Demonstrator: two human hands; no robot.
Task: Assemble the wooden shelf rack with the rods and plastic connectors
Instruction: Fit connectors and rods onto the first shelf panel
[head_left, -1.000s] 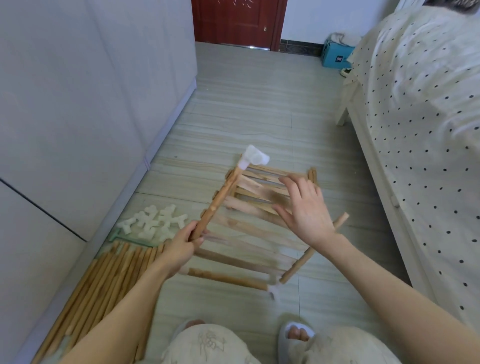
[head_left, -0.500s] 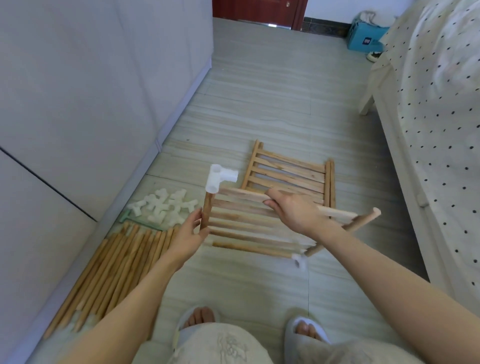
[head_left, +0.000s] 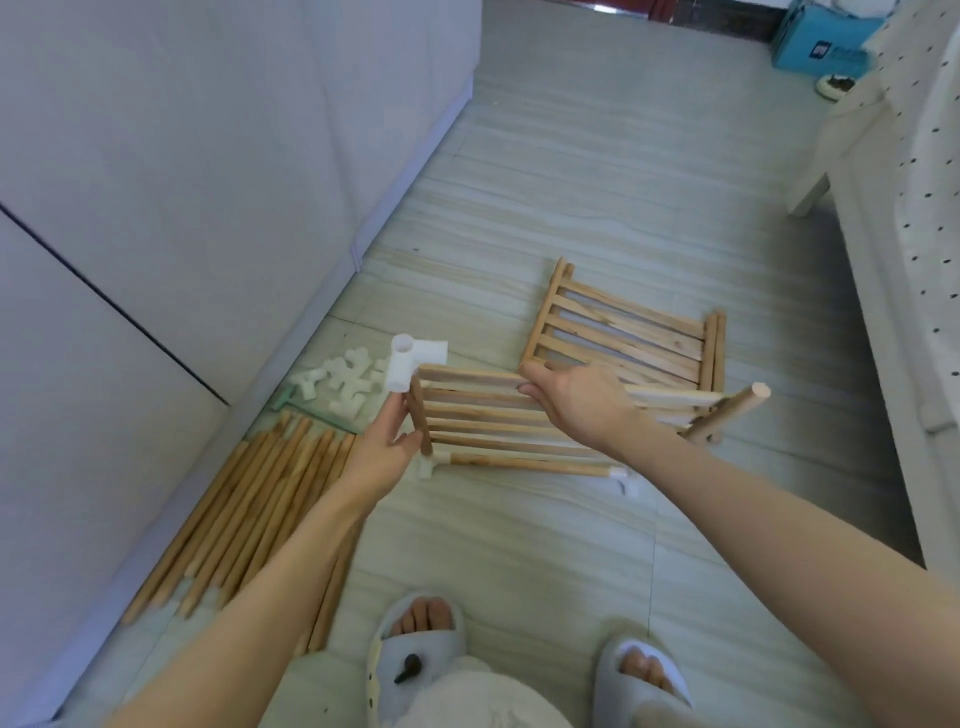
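Two slippered feet (head_left: 418, 631) are seen at the bottom edge, on a pale striped floor (head_left: 597, 171). Two bare forearms reach forward over it. The left hand (head_left: 382, 452) is wrapped loosely round the left side rod (head_left: 420, 415) of a slatted wooden shelf (head_left: 498, 421), its fingers curled about the rod and the thumb raised toward a white elbow connector (head_left: 410, 364) fitted on the rod's top end. The right hand (head_left: 576, 397) is laid over the shelf's top slat, fingers curled down over its far edge and gripping it. The shelf is held tilted, its near edge low by the floor, where a front rod (head_left: 524, 463) is joined by white connectors at both corners. The right side rod (head_left: 732, 413) is left bare at its top. To the left, a bundle of rods (head_left: 260, 514) is laid along a grey cabinet (head_left: 182, 156), with a pile of white connectors (head_left: 337, 387) just beyond it. Behind the held shelf, stacked slatted panels (head_left: 628, 332) are lying flat on the floor. A polka-dot bed (head_left: 930, 208) is seen at right, and a blue box (head_left: 815, 44) at the far end.
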